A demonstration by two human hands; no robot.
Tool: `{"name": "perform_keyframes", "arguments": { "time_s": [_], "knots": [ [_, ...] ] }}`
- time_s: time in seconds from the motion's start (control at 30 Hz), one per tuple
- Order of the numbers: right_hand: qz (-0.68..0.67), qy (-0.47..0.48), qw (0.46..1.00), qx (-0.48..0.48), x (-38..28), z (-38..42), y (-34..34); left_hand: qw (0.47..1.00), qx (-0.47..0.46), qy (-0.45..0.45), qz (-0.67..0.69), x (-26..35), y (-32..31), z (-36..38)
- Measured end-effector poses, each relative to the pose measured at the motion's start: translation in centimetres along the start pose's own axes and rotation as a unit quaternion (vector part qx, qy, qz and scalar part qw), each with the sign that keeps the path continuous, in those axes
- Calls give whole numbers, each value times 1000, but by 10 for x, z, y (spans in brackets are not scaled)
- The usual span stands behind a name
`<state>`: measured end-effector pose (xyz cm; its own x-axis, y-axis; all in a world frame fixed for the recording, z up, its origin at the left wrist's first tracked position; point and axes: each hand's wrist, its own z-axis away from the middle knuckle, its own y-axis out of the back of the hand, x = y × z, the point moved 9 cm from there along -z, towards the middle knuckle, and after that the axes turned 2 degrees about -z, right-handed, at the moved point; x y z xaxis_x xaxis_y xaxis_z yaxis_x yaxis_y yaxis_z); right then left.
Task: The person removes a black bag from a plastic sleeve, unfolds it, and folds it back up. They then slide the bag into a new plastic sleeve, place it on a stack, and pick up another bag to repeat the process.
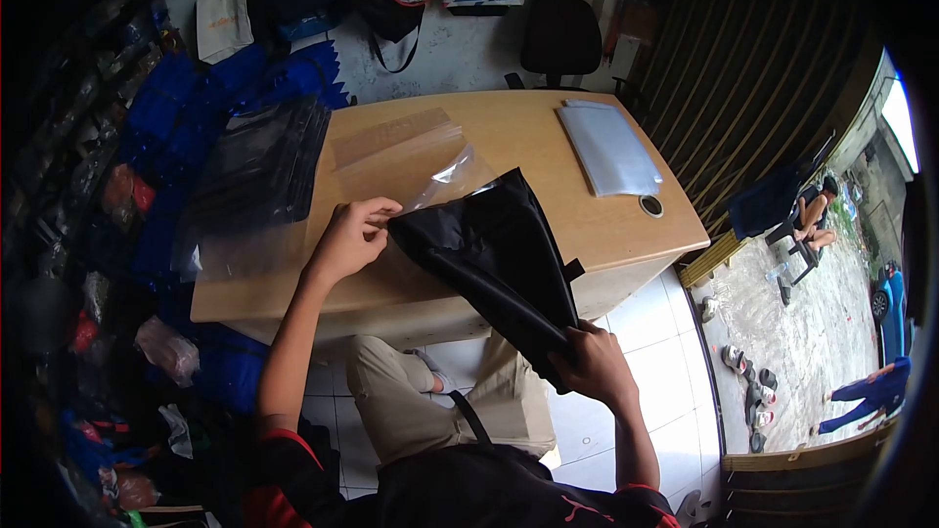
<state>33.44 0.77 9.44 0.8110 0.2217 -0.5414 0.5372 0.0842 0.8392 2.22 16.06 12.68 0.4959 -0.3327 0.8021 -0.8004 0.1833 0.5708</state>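
Note:
A folded black fabric bag (494, 244) with a slight sheen is stretched between my hands over the table's front edge. A small black tab (573, 270) sticks out from its right side. My left hand (354, 238) pinches the bag's upper left corner with thumb and fingers. Lower down, my right hand (595, 362) is closed round the bag's lower right end. Clear plastic sleeves (396, 142) lie flat on the table just beyond my left hand, one partly under the bag.
The wooden table (509, 117) bears a stack of translucent plastic sleeves (608, 149) and a round dark-centred grommet (650, 204). Black packs in plastic (259, 161) overlap its left edge, beside blue material (156, 117). An office chair (560, 39) stands behind. Two people are outside, right.

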Motion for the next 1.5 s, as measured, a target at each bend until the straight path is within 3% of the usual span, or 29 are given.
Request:
{"name": "perform_keyframes", "arguments": {
  "time_s": [0.07, 0.17, 0.27, 0.47, 0.57, 0.63, 0.83, 1.03, 1.1, 1.27, 1.43, 1.5],
  "knots": [
    [-2, -5, 1000, 6, -5, 0, -2, 995, 68, -59, -36, 17, 8, 3],
    [16, -10, 1000, 12, -11, 1, -4, 988, 109, -77, -73, 31, 8, 5],
    [47, 0, 999, 26, -18, 1, -7, 989, 86, -64, -107, 33, -6, 1],
    [73, 10, 996, 49, -19, 14, -11, 963, 153, -124, -183, 25, -12, -15],
    [74, 18, 995, 57, -14, 24, -13, 967, 141, -98, -187, 21, -16, -21],
    [79, 20, 995, 56, -11, 32, -13, 948, 141, -166, -234, 30, -23, -20],
    [101, 46, 993, 28, -9, 41, -12, 940, 112, -205, -249, 26, -39, -22],
    [111, 137, 984, -2, -21, 52, -1, 941, 41, -163, -294, 31, -49, -17],
    [41, 114, 988, -97, -18, 56, -4, 943, 29, -164, -287, 26, -49, -17],
    [-79, 120, 972, -188, -9, 47, 1, 950, 13, -186, -250, 19, -54, -12],
    [-93, 148, 968, -178, 15, 32, 4, 934, -12, -256, -250, 33, -55, 4],
    [-115, 151, 968, -165, 14, 28, 11, 936, -33, -244, -252, 33, -53, 6]
  ]
}}
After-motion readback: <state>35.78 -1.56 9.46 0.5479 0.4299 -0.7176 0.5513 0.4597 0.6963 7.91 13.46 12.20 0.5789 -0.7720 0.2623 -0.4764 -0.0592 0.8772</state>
